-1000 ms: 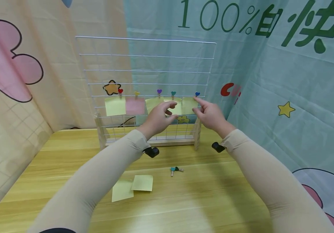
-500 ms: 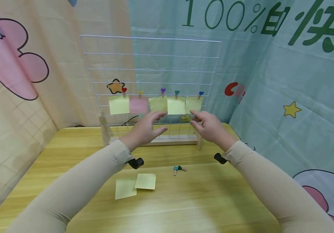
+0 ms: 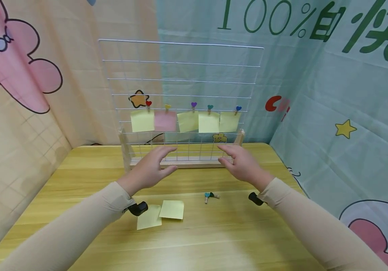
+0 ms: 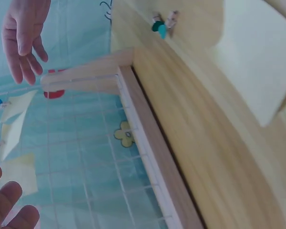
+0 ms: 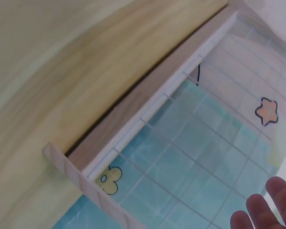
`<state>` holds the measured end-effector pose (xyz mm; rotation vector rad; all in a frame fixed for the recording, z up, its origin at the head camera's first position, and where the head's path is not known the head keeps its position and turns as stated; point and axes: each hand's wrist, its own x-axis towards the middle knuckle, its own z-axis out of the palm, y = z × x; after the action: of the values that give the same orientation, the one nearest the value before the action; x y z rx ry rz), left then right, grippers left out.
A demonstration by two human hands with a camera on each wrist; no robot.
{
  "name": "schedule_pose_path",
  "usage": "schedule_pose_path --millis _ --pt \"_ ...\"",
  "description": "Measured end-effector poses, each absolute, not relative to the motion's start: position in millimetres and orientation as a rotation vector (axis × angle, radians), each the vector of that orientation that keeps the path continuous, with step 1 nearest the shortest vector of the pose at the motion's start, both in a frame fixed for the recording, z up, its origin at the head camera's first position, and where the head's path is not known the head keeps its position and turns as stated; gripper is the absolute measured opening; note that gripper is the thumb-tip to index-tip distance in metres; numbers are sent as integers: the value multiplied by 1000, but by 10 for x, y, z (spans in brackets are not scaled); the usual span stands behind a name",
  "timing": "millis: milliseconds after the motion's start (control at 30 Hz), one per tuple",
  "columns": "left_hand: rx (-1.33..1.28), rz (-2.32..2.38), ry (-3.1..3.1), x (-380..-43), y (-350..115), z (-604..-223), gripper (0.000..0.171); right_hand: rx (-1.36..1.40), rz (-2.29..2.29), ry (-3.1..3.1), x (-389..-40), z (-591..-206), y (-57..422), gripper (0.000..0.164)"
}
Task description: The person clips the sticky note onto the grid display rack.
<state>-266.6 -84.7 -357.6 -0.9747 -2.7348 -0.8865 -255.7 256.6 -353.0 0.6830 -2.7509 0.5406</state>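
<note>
Both hands hover over the table in front of the wire grid rack, holding nothing. My left hand (image 3: 148, 167) has its thumb and fingers spread apart, near the rack's lower left. On the other side, my right hand (image 3: 244, 163) is likewise relaxed, before the rack's lower right. Behind them a row of sticky notes hangs by heart-topped clothespins: a yellow note (image 3: 142, 121) at left, a pink note (image 3: 165, 121), then several more yellow ones ending at a rightmost note (image 3: 229, 121) under a blue clothespin (image 3: 238, 109). Fingertips of the right hand (image 5: 271, 205) show in the right wrist view.
The wire grid (image 3: 180, 80) stands upright in a wooden base (image 3: 194, 164). Nearer on the table (image 3: 214, 233) lie two loose yellow notes, one note (image 3: 171, 209) overlapping the other note (image 3: 149, 217). Two small clothespins (image 3: 207, 196) lie to their right. Printed curtains surround the table.
My right hand has come away from the rightmost note and moved down. My left hand has drawn back down and left from the hanging notes. The notes stay clipped.
</note>
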Motion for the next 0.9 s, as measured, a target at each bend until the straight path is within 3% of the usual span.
schedule_pose_path --millis 900 --pt "-870 -687 -3125 -2298 -1633 -4370 77 837 560 -3199 -2465 -4216 2598 55"
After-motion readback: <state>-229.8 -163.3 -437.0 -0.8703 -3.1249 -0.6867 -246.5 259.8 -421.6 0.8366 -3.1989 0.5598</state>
